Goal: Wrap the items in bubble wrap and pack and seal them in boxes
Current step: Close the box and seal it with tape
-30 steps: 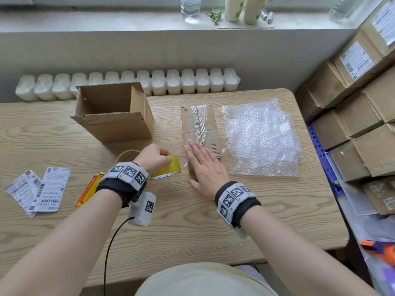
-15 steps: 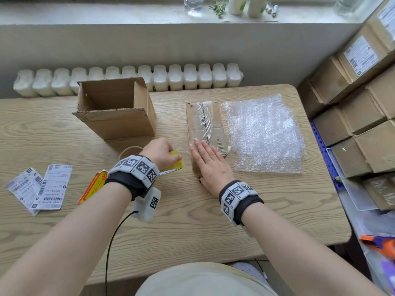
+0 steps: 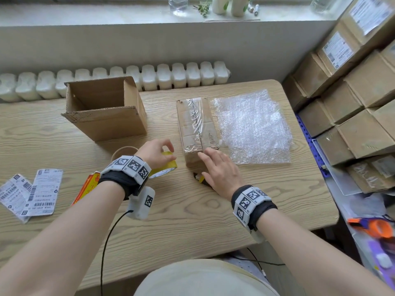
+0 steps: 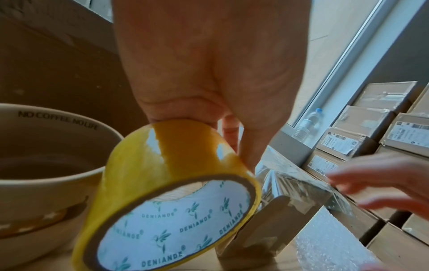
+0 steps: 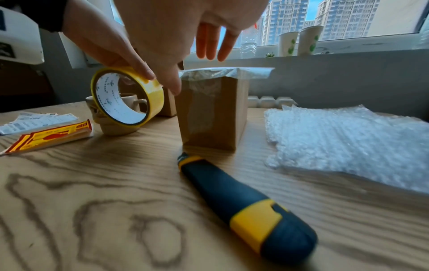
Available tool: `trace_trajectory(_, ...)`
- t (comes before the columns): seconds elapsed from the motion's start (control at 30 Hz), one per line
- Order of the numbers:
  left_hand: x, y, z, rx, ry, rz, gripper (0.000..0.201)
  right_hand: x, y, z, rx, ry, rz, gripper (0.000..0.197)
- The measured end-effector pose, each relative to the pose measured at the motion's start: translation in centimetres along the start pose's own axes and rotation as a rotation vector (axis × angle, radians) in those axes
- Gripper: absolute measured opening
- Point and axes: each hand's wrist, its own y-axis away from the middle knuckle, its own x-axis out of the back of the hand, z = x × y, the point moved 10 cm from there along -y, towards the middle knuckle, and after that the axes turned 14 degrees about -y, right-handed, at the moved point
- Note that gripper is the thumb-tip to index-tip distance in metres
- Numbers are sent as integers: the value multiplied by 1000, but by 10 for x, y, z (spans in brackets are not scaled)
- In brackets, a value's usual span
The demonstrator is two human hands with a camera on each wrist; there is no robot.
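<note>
Utility knife (image 5: pixel 246 205) — before taped box (image 5: pixel 210 111)

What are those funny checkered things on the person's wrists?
Both arms are bare, with no sleeves. Each wrist wears a black band topped with white squares printed with black pixel-like codes: left wrist band, right wrist band. A white box with one more code hangs under the left wrist, trailing a thin black cable.

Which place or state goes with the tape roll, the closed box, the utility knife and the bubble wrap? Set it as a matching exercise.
Things:
1. tape roll
2. closed box
3. utility knife
4. bubble wrap

States or places:
A. spread flat at the table's right side
B. lying on the table, near the right hand
C. held in the left hand
D. clear tape along its top seam

Pairs: 1-C, 2-D, 3-B, 4-A
</note>
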Motion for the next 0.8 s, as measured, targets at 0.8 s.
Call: trace_trajectory(0.8, 0, -7, -10, -37, 206, 113, 6, -82, 59, 74, -540, -49, -341, 30)
